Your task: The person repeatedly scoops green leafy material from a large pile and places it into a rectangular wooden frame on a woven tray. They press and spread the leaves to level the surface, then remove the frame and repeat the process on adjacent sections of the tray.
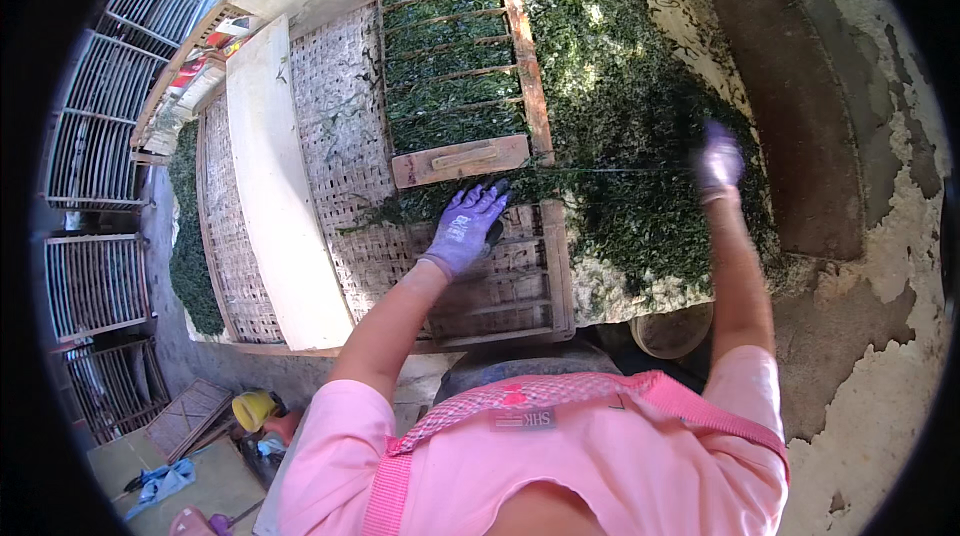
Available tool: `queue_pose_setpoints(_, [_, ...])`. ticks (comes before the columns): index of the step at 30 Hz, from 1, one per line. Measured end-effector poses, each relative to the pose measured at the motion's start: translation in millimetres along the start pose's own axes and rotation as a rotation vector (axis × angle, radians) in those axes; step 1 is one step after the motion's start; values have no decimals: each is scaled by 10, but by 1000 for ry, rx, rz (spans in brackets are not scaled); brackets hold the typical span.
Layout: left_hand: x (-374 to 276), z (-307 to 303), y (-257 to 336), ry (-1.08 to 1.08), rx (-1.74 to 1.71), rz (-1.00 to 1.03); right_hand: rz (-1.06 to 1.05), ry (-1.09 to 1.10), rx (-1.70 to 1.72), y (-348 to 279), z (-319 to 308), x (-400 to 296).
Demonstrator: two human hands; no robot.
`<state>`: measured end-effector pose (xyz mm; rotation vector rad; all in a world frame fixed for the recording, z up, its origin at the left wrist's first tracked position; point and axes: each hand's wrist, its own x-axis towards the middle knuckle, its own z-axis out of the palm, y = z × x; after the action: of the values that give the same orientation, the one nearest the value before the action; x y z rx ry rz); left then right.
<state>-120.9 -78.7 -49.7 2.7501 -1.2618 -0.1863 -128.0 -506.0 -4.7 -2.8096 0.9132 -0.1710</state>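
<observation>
My left hand, in a purple knit glove with dark fingertips, lies palm down with fingers spread on a band of dark green shredded leafy matter. Just beyond its fingertips is a wooden board with a raised handle, at the near end of a slatted wooden frame with green shreds between its slats. Under both is a woven bamboo mat. Over the large green heap on the right is my right hand, gloved and blurred by motion. A thin line runs from the frame towards it; whether it is held cannot be seen.
A long pale board lies across the mat on the left. Below the table's near edge sits a round bucket. Barred wooden racks stand far left, with a yellow container on the floor. Peeling wall surfaces bound the right side.
</observation>
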Motion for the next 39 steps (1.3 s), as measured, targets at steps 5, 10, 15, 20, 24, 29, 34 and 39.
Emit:
queue_pose_setpoints(5, [6, -89, -99, 8, -32, 67, -132, -640, 886, -1538, 413, -728])
queue_pose_setpoints(10, [-479, -250, -365, 116, 81, -108, -543, -407, -43, -1163, 282, -700])
queue_pose_setpoints(15, [-722, -30, -354, 265, 88, -309, -768, -164, 386, -1473, 189, -1342])
queue_pose_setpoints(20, [-320, -295, -173, 535, -183, -157, -836, -223, 279, -1803, 844, -2000])
queue_pose_setpoints(24, [207, -515, -27, 349, -409, 29, -594, -123, 355, -1904, 720, -2094])
queue_pose_setpoints(29, [1075, -431, 598, 152, 139, 80, -38, -349, 1083, -2078, 1200, -2159])
queue_pose_setpoints(34, [914, 18, 808, -161, -107, 276, -319, -187, 654, -2045, 1245, -2165])
queue_pose_setpoints(39, [656, -574, 376, 252, -127, 54, -550, 126, 332, -1919, 1382, -2188])
